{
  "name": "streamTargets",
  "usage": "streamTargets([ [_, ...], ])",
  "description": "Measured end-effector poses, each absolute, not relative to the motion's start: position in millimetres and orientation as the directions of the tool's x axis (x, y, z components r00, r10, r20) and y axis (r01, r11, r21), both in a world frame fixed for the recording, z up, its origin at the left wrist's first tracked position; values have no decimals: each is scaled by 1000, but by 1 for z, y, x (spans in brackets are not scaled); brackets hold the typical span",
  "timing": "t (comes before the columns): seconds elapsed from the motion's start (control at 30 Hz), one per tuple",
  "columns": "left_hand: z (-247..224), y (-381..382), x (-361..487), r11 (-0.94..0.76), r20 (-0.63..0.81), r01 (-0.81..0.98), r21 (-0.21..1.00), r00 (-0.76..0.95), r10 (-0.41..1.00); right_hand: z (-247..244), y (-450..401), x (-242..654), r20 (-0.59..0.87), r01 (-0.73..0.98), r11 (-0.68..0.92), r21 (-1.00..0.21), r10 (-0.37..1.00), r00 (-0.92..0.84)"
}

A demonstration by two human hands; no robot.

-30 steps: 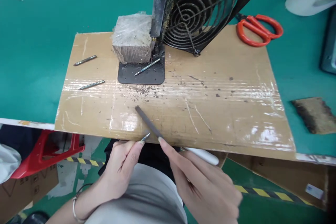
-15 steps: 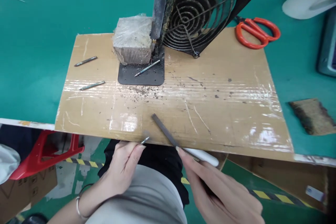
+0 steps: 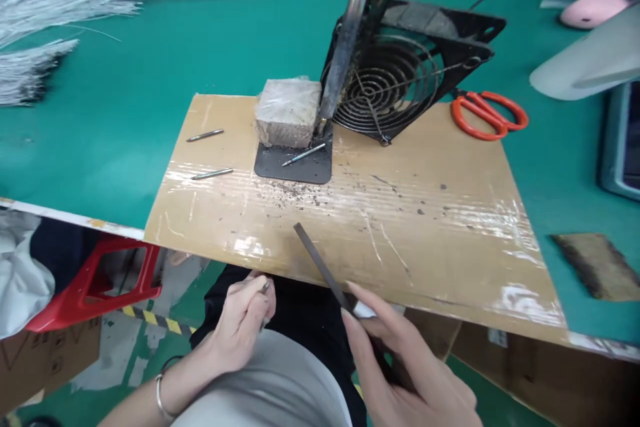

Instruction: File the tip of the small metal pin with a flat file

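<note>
My left hand [image 3: 243, 320] is closed round a small metal tip [image 3: 265, 287], just off the cardboard's front edge. In my right hand [image 3: 400, 360] is a flat dark file [image 3: 320, 262], its far end over the cardboard [image 3: 450, 267]. One pointed metal tip [image 3: 303, 155] lies on a dark plate [image 3: 293, 165] in front of a plastic-wrapped block [image 3: 289, 110]. Two more, an upper tip [image 3: 205, 135] and a lower tip [image 3: 213, 174], rest at the left on the cardboard. Dark crumbs are scattered before the plate.
A black fan [image 3: 385, 83] stands behind, beside an upright metal bar [image 3: 345, 47]. Red-handled scissors [image 3: 487, 115] lie right of it. A brown sponge [image 3: 597, 265] is at far right, wire bundles [image 3: 75, 3] at far left. A red stool [image 3: 100, 280] stands below.
The view has shifted, showing more of the table's back. My left hand has turned, and its tip points differently. The fingers of my right hand have shifted on the file.
</note>
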State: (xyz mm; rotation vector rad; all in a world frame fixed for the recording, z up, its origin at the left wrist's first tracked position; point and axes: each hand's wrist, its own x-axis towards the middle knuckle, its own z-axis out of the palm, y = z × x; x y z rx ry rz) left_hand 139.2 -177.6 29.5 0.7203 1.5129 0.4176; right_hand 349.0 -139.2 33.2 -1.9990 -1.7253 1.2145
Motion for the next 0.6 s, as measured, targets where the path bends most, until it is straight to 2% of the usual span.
streamTargets([
  [0.17, 31, -181, 131, 670, -683, 226, 707, -30, 730, 37, -131, 336, -327, 621, -167, -766, 933, -152],
  [0.37, 33, -177, 128, 594, -605, 270, 758, -49, 795, 44, -129, 331, -269, 585, -115, -803, 946, -184],
  [0.6, 35, -173, 128, 585, -608, 317, 747, -32, 793, 50, -130, 332, -247, 491, -97, -866, 936, -252],
])
